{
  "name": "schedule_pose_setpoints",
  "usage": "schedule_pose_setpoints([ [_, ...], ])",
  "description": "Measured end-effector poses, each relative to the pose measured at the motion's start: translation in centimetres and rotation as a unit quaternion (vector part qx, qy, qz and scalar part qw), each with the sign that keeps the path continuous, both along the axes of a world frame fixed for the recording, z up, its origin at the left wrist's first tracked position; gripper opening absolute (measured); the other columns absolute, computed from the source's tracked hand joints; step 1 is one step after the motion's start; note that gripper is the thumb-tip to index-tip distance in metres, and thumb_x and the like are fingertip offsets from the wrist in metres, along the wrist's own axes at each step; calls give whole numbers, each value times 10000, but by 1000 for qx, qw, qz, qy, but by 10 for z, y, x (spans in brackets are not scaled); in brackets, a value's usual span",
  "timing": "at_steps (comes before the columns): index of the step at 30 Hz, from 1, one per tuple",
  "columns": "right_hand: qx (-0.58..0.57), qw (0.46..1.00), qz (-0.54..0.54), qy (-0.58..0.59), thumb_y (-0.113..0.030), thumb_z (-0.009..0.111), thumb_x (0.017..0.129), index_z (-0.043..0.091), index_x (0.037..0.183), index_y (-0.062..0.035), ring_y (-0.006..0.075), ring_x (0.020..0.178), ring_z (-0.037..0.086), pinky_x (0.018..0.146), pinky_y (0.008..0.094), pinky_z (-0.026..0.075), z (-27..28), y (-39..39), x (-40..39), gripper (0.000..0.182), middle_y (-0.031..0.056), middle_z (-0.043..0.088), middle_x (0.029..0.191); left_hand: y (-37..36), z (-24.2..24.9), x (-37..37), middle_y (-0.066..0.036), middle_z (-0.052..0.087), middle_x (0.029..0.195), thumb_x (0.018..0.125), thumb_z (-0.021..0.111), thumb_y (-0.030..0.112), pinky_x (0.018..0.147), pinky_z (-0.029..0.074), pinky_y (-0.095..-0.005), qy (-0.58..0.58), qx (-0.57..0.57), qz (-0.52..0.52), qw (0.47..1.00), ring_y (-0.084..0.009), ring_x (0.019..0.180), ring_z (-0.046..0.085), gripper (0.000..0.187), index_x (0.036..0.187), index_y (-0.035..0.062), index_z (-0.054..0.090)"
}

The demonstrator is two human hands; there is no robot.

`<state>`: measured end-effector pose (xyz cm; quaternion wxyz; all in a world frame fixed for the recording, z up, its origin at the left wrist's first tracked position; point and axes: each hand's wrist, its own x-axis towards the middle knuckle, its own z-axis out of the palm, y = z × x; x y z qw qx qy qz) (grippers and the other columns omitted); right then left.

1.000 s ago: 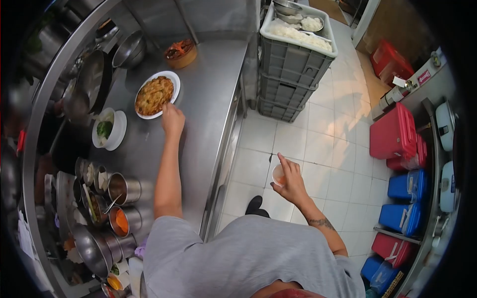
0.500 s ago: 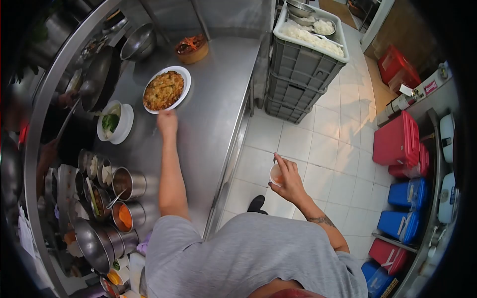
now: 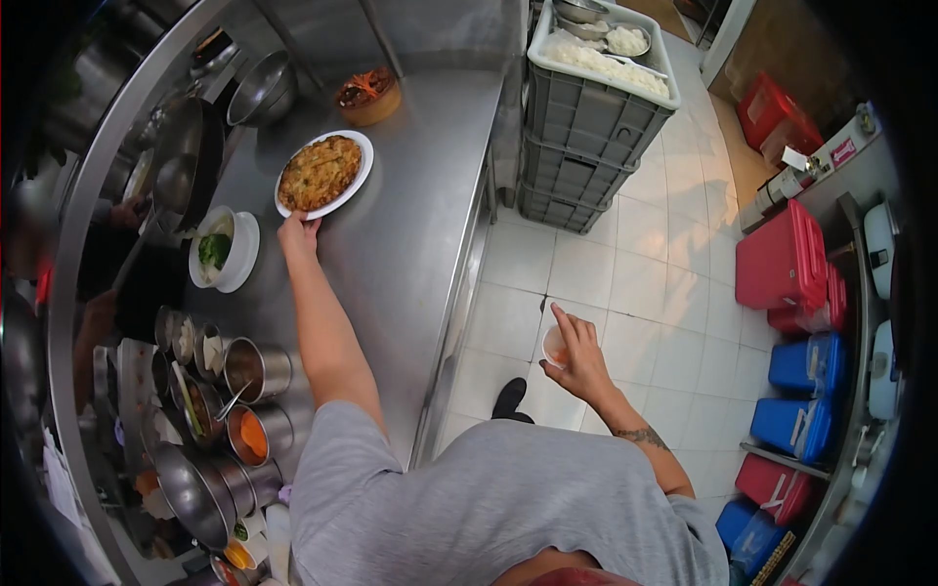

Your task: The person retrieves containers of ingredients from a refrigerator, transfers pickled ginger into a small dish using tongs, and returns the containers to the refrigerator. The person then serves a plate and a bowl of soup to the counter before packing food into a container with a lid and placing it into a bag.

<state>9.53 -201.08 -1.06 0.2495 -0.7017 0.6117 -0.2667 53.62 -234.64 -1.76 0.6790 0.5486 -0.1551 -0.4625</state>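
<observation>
My left hand point(image 3: 298, 234) is at the near rim of a white plate point(image 3: 363, 168), its fingers closed on the edge. On that plate lies a browned, omelette-like round of food point(image 3: 319, 174). Over the floor, my right hand point(image 3: 578, 359) holds a small white cup point(image 3: 555, 346) with something orange in it. A white bowl point(image 3: 207, 269) with green vegetables stands left of my left hand, on another white dish. Behind the plate is a round tan container point(image 3: 376, 109) topped with orange shreds.
Metal pots point(image 3: 256, 371) and ingredient tins line the steel counter point(image 3: 391, 283) at left. Stacked grey crates point(image 3: 576, 127) carry a tray of rice. Red point(image 3: 779, 264) and blue boxes point(image 3: 789, 428) fill the right shelf. Part of another person's hand shows at far left.
My left hand has shifted slightly left along the near rim, and the plate now sits a little further left in view. My right hand with the cup appears slightly further right.
</observation>
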Motion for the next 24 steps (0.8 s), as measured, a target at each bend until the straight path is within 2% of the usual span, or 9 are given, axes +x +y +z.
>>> schedule_pose_setpoints([
  [1, -7, 1000, -1, 3, -105, 740, 594, 248, 1404, -128, 374, 1074, 406, 946, 429, 387, -1, 1, 1, 948, 196, 422, 1212, -3, 2, 1, -197, 525, 1094, 687, 435, -119, 770, 505, -480, 54, -4, 6, 998, -342, 944, 581, 341, 1025, -81, 468],
  [4, -6, 1000, -4, 1, -102, 743, 590, 252, 1401, -123, 372, 1071, 409, 942, 427, 390, -1, 2, 1, 948, 194, 426, 1206, -14, -17, 8, -214, 483, 1144, 666, 407, -139, 764, 495, -516, 103, -10, 12, 995, -385, 993, 552, 394, 1055, -83, 443],
  [5, -7, 1000, -4, 1, -100, 742, 590, 254, 1400, -122, 371, 1071, 410, 941, 426, 391, -1, 2, 1, 946, 194, 427, 1205, -12, -16, 7, -224, 462, 1153, 638, 388, -151, 777, 480, -557, 111, -25, 7, 994, -412, 1031, 520, 415, 1044, -85, 442],
  [8, -11, 1000, -9, 3, -94, 741, 590, 260, 1397, -120, 369, 1069, 412, 940, 426, 393, 0, 7, -1, 940, 193, 429, 1202, -7, -9, 3, -228, 462, 1145, 619, 389, -150, 795, 474, -579, 70, -16, -16, 997, -424, 1037, 516, 433, 1045, -94, 437],
  [12, -29, 999, -24, -2, -90, 743, 598, 269, 1397, -116, 368, 1073, 411, 932, 429, 397, -3, 15, -6, 929, 181, 433, 1204, 9, -10, -10, -228, 460, 1144, 600, 399, -145, 753, 479, -588, 57, -32, -50, 997, -424, 1008, 524, 453, 1050, -107, 433],
  [16, -31, 998, -55, 4, -96, 744, 604, 270, 1399, -116, 372, 1080, 406, 930, 436, 395, -6, 30, -18, 926, 179, 432, 1206, 37, -19, -46, -193, 486, 1129, 594, 376, -171, 872, 464, -486, 25, -108, -67, 992, -355, 1040, 524, 517, 1098, -77, 443],
  [17, -31, 998, -60, 4, -96, 741, 606, 261, 1403, -118, 372, 1082, 402, 934, 433, 393, -5, 36, -22, 930, 181, 427, 1208, 49, -14, -60, -171, 500, 1125, 593, 366, -180, 914, 452, -400, 32, -123, -106, 986, -311, 1046, 529, 527, 1101, -59, 438],
  [24, -60, 986, -154, 24, -102, 734, 615, 247, 1411, -129, 367, 1091, 397, 933, 424, 398, 16, 115, -62, 934, 181, 417, 1216, 137, 9, -198, -156, 522, 1114, 587, 361, -162, 866, 477, -364, 48, -152, -287, 945, -282, 1037, 538, 543, 1113, -49, 431],
])
